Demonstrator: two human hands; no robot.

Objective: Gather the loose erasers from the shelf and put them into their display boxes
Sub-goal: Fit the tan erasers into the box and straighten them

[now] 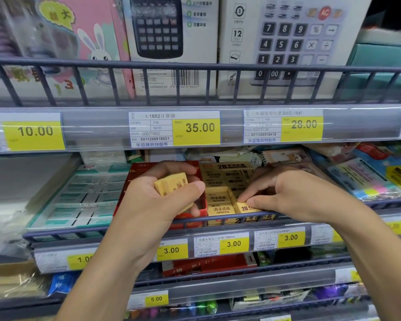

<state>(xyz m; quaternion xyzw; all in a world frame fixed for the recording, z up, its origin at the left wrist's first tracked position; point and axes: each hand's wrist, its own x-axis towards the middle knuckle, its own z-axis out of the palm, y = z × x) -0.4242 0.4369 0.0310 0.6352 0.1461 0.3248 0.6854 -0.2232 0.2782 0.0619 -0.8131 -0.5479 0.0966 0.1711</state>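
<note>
Erasers (171, 181): yellow stack clenched in your L hand (158, 200), over red box (134, 181) | your R hand (294, 195): thumb + forefinger tips (242, 198) pinch one eraser (247, 207) at front of yellow box (220, 174), other fingers loosely curled.

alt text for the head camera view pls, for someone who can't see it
A person's left hand holds a few yellow wrapped erasers over a red cardboard display box on a store shelf, while the right hand presses another yellow eraser into the adjacent yellow display box. Boxed calculators and yellow price tags sit above.
</note>
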